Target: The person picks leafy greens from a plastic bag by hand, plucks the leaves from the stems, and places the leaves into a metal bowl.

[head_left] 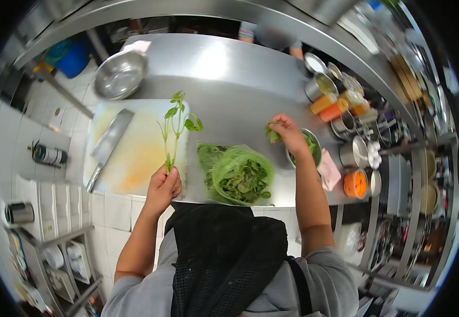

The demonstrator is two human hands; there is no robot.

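Observation:
My left hand (164, 188) is closed around the lower end of a leafy green herb sprig (175, 129), whose long thin stems point away from me above the cutting board's right edge. My right hand (288, 135) pinches a few picked green leaves (273, 134). It is just left of a metal bowl (318, 143) of green leaves, partly hidden by my hand and forearm. Between my hands, at the near edge of the counter, sits an open green plastic bag (266, 168) full of loose herb leaves (245, 182).
A cleaver (112, 138) lies on the white cutting board (139, 119) at left, below an upturned-rim steel bowl (121, 75). On the right stand sauce bottles (333, 110), metal pots (354, 151), a pink cloth (329, 170) and a container of orange pieces (355, 184). Another person (274, 37) is across the counter.

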